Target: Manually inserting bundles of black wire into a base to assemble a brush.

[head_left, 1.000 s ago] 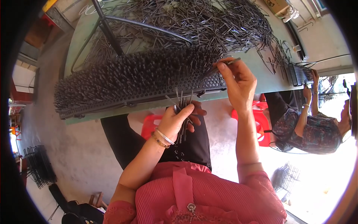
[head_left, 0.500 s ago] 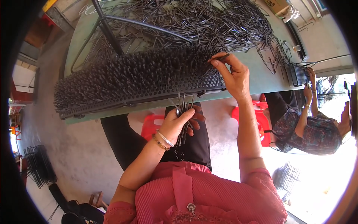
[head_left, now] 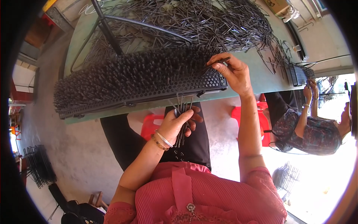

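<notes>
A long black perforated panel (head_left: 209, 83) lies along the near edge of a green table (head_left: 261, 76), most of its holes filled with upright black rods. My right hand (head_left: 233, 72) pinches one thin black rod at the panel's right end, where bare holes show. My left hand (head_left: 179, 123) sits below the table edge, gripping a bundle of black rods (head_left: 182, 112) that point up toward the panel. Bangles circle that wrist.
A big loose heap of black rods (head_left: 197, 22) covers the table behind the panel, with a black metal frame (head_left: 112, 33) lying in it. Another person (head_left: 309, 127) sits at the right handling a similar panel (head_left: 298, 74). Red stools (head_left: 153, 125) stand under the table.
My right hand has moved left and lower, bringing its single rod down onto the right end of the panel. My left hand with the bundle has barely shifted.
</notes>
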Available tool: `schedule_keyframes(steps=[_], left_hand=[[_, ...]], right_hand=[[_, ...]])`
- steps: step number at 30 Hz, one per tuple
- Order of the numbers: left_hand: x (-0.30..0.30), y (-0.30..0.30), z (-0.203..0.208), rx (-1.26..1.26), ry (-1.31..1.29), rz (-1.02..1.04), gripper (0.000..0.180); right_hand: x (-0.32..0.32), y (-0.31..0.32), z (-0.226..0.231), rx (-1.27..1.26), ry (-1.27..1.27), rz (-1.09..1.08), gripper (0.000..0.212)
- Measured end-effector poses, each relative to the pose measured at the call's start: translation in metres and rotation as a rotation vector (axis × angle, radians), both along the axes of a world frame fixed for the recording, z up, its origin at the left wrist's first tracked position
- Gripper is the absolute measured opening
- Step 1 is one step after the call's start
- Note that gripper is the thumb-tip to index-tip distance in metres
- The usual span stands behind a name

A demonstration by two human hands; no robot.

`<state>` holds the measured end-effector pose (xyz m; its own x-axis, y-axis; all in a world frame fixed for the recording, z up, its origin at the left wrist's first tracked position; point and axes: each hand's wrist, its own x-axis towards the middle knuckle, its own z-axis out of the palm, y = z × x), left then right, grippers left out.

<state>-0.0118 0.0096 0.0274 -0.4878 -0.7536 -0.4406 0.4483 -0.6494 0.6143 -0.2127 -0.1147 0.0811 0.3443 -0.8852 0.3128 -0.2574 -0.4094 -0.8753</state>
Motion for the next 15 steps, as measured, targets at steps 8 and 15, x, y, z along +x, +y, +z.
schedule_keyframes(steps=[8,15], left_hand=[[0.001,-0.001,0.002,-0.019,0.080,-0.037,0.027],[0.002,0.001,0.000,-0.011,0.074,-0.061,0.028]], right_hand=[[-0.003,-0.005,-0.009,0.053,-0.132,0.056,0.012],[0.008,0.003,-0.001,0.011,0.149,0.004,0.015]])
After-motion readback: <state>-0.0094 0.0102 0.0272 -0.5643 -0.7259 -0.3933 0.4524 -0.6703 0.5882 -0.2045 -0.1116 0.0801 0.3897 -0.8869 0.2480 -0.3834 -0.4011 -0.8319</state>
